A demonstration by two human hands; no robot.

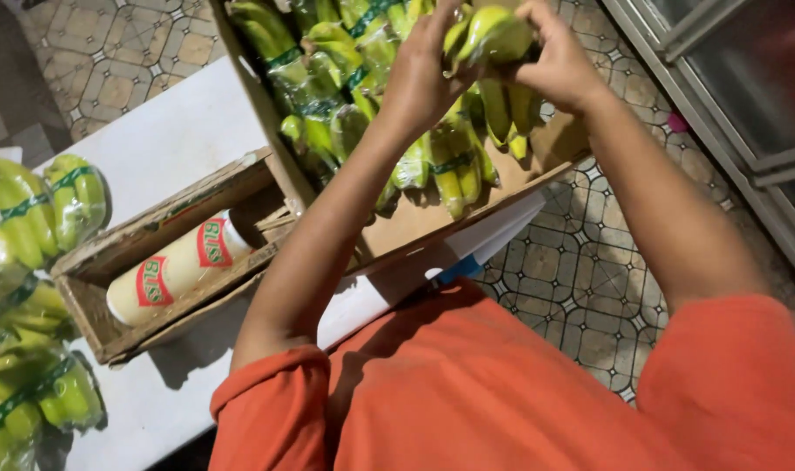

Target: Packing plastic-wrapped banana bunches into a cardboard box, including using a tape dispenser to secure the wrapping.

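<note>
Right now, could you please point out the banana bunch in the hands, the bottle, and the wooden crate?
Banana bunch (493, 35), head view, on the top green-yellow banana between both hands.
Bottle (175, 266), head view, on its cream body between the two labels.
Wooden crate (162, 214), head view, on its far rim.

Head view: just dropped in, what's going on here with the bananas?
A person in an orange shirt holds a green banana bunch with both hands, left hand and right hand, above a cardboard box filled with wrapped bunches. More wrapped bunches lie on the white table, beside a wooden tray holding a white bottle.
</note>
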